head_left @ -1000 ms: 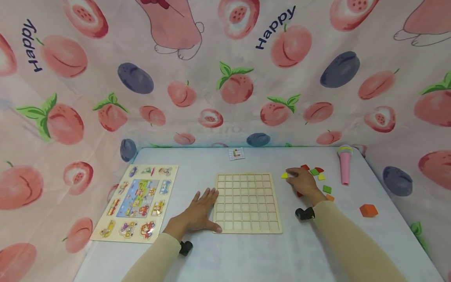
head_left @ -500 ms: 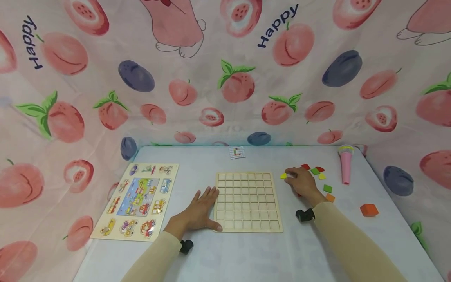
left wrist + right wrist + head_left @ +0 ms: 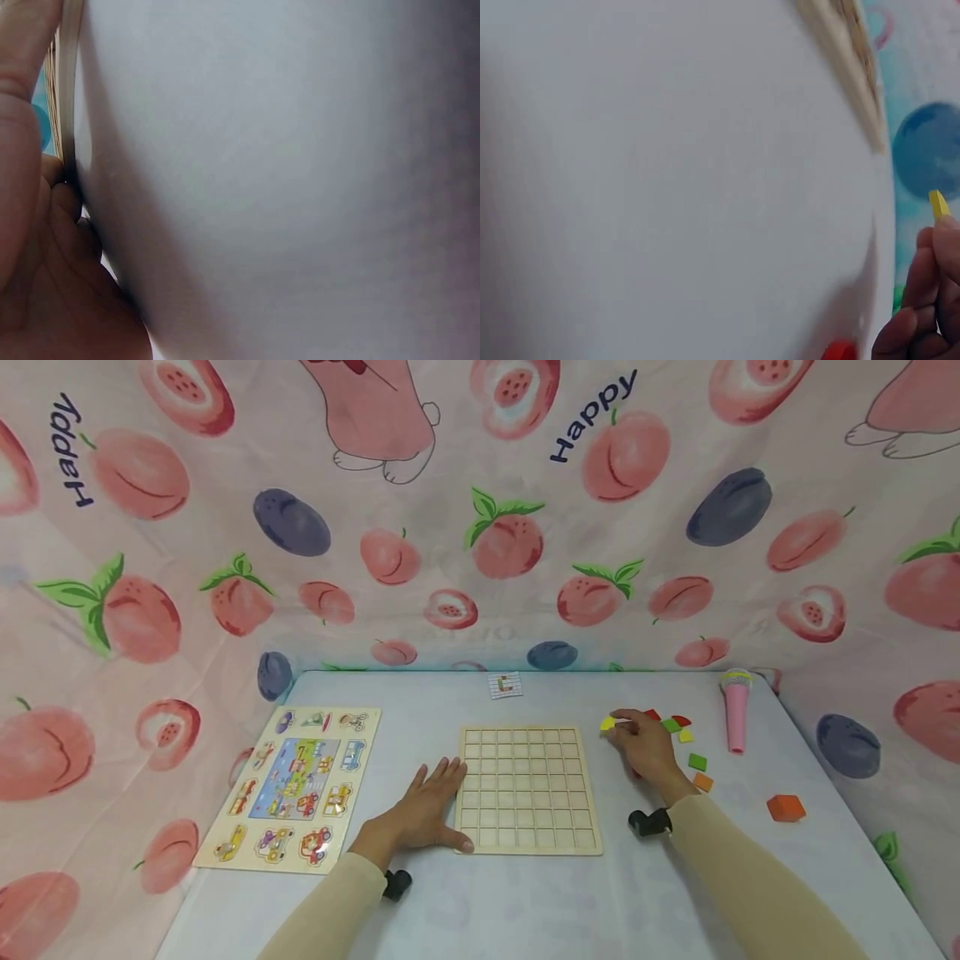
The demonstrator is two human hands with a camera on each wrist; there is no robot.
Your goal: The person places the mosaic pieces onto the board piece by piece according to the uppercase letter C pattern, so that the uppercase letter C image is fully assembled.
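Observation:
In the head view a square wooden grid board (image 3: pixel 525 791) lies flat at the middle of the table, its cells bare. My left hand (image 3: pixel 422 810) rests at the board's left edge with fingers spread, thumb at the lower left corner. To the board's right, my right hand (image 3: pixel 647 747) pinches a small yellow piece (image 3: pixel 607 724) between thumb and fingertips. The right wrist view shows this yellow piece (image 3: pixel 938 203) raised off the table. Several red, green (image 3: pixel 697 762), yellow and orange (image 3: pixel 702 782) pieces lie around the right hand, some partly hidden by it.
A picture puzzle board (image 3: pixel 292 785) lies at the left. At the back stands or lies a small patterned card (image 3: pixel 505 685). A pink toy microphone (image 3: pixel 736 714) and an orange block (image 3: pixel 786 807) are at the right. Printed fabric surrounds the table.
The yellow piece, pinched in my right hand, has turned and risen slightly from where it was low by the table. My left hand keeps its place on the board's edge.

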